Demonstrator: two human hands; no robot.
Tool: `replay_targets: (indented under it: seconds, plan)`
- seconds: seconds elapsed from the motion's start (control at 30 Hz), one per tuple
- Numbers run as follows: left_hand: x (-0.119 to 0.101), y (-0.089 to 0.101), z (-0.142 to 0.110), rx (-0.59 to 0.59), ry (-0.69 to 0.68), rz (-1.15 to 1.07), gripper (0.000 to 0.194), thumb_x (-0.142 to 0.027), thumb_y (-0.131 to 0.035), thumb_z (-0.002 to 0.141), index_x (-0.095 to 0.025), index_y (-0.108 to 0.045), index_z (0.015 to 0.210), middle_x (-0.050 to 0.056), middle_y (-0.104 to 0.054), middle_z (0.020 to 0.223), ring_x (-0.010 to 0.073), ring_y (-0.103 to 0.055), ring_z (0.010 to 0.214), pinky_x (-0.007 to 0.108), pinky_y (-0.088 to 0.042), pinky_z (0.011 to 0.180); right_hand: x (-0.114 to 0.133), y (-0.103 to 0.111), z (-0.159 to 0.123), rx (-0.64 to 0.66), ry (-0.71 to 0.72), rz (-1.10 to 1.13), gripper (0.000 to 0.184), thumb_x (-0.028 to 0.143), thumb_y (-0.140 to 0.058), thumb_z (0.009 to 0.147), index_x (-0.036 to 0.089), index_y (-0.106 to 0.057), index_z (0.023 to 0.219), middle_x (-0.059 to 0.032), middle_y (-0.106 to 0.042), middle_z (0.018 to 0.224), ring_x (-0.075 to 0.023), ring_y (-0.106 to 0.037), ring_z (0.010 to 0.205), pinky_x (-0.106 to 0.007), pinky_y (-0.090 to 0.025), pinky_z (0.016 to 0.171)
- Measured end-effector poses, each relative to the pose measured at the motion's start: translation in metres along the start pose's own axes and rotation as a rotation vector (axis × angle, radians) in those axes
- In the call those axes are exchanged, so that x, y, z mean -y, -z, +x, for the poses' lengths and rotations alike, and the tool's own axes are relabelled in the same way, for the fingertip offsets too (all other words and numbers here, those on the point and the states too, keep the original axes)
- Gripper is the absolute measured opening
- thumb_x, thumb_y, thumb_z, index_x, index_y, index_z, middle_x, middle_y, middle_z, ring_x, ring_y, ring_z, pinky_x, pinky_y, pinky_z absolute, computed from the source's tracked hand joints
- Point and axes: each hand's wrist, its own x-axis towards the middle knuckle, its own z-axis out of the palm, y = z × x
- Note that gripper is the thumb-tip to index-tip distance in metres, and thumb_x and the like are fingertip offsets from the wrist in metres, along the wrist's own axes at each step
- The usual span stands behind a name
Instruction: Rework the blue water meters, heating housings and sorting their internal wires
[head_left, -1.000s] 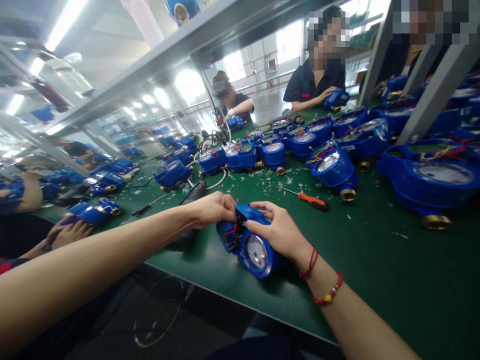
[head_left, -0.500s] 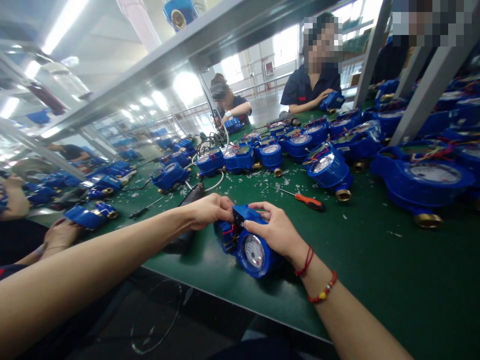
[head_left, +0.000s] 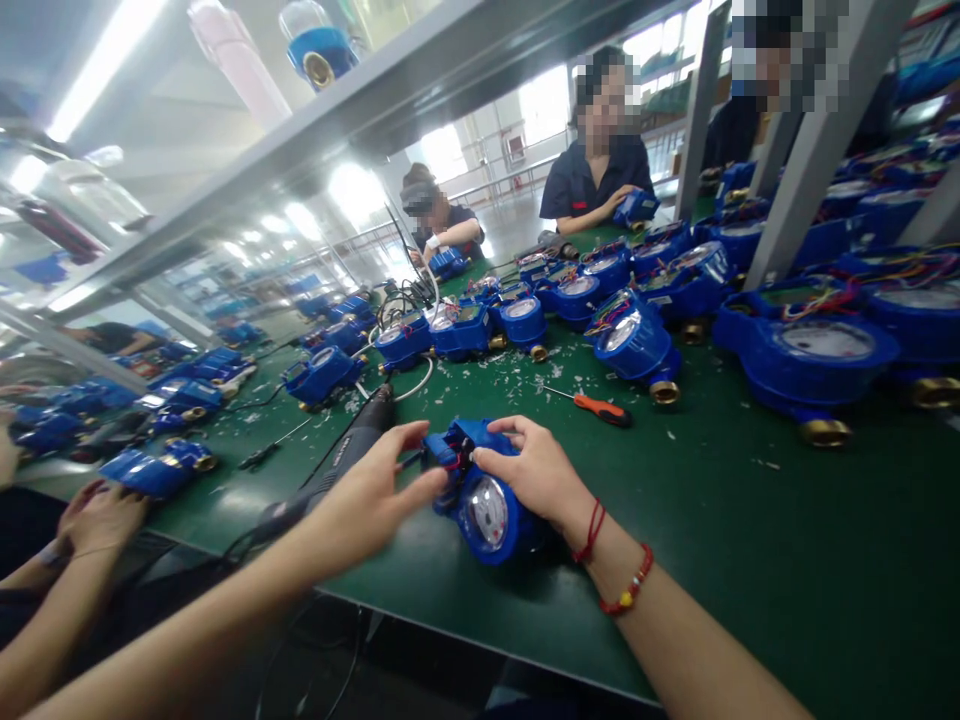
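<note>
A blue water meter with a round dial rests tilted on the green table in front of me. Its side compartment stands open, with red wires and dark parts showing inside. My right hand grips the meter from the right, thumb near the opening and fingers over the top. At the meter's left side is my left hand, thumb and fingers spread around the compartment with nothing held between them. A black heat gun, by its look, lies just behind my left hand.
Beyond the meter lies an orange-and-black screwdriver among white scraps. Several other blue meters line the table's far side under a grey shelf frame. A thin black-handled tool lies left. A co-worker's hands hold a meter at left.
My left hand has let go of the meter's compartment and opened, drawing back to the left. My right hand keeps its hold. The whole view has shifted slightly.
</note>
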Motion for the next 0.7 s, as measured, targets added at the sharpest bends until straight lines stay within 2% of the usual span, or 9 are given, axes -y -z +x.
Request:
replay_targets:
  seconds: [0.03,0.1,0.2,0.27,0.33,0.53,0.7]
  plan:
    - [0.004,-0.009,-0.005,-0.047,0.005,0.024,0.070,-0.053,-0.054,0.075,-0.017,-0.031,0.131,0.011,-0.039,0.136,0.0266,-0.038,0.125,0.041,-0.036,0.103,0.001,0.000,0.000,-0.002,-0.003,0.008,0.037,0.033,-0.070,0.068,0.021,-0.060,0.102,-0.0054,-0.068,0.097,-0.0217,-0.064,0.088,-0.033,-0.049,0.078]
    - [0.009,-0.027,-0.009,-0.130,0.029,0.057,0.078,-0.051,-0.059,0.072,-0.016,-0.026,0.133,0.013,-0.040,0.134,0.0279,-0.043,0.121,0.043,-0.036,0.102,0.001,0.000,-0.001,-0.004,-0.005,0.023,0.037,0.033,-0.070,0.067,0.022,-0.060,0.101,-0.0053,-0.068,0.098,-0.0216,-0.063,0.090,-0.032,-0.048,0.079]
    - [0.012,-0.040,-0.006,-0.243,0.079,0.073,0.076,-0.049,-0.059,0.071,-0.017,-0.027,0.132,0.013,-0.052,0.118,0.0266,-0.058,0.102,0.043,-0.046,0.090,0.000,0.000,-0.001,-0.001,-0.013,0.048,0.037,0.032,-0.071,0.067,0.021,-0.060,0.101,-0.0052,-0.067,0.098,-0.0215,-0.063,0.090,-0.032,-0.048,0.078]
    - [0.012,-0.039,-0.002,-0.259,0.075,0.065,0.066,-0.049,-0.060,0.071,-0.019,-0.037,0.126,0.009,-0.058,0.109,0.0242,-0.062,0.092,0.040,-0.050,0.084,-0.001,0.000,0.000,0.004,-0.022,0.069,0.037,0.032,-0.071,0.067,0.021,-0.060,0.101,-0.0054,-0.067,0.097,-0.0214,-0.063,0.088,-0.031,-0.049,0.076]
    - [0.013,-0.033,0.002,-0.224,0.039,0.039,0.059,-0.049,-0.061,0.070,-0.021,-0.044,0.119,0.005,-0.060,0.105,0.0214,-0.062,0.091,0.035,-0.051,0.083,-0.003,0.000,0.001,0.013,-0.034,0.097,0.038,0.032,-0.071,0.066,0.021,-0.060,0.100,-0.0054,-0.067,0.097,-0.0211,-0.064,0.086,-0.031,-0.049,0.074]
    - [0.019,-0.021,0.007,-0.149,-0.006,0.009,0.059,-0.054,-0.063,0.068,-0.021,-0.045,0.114,0.002,-0.062,0.104,0.0162,-0.062,0.091,0.026,-0.052,0.080,-0.005,0.005,0.008,0.060,-0.090,0.217,0.039,0.028,-0.074,0.063,0.020,-0.060,0.099,-0.0042,-0.068,0.089,-0.0196,-0.064,0.075,-0.030,-0.050,0.067]
    - [-0.002,-0.010,0.017,-0.110,-0.036,0.209,0.058,-0.058,-0.058,0.070,-0.022,-0.048,0.113,0.002,-0.064,0.100,0.0178,-0.061,0.086,0.027,-0.049,0.075,-0.001,0.009,0.011,0.083,-0.169,0.348,0.038,0.024,-0.072,0.063,0.017,-0.058,0.098,-0.0046,-0.068,0.081,-0.0197,-0.065,0.068,-0.030,-0.050,0.059]
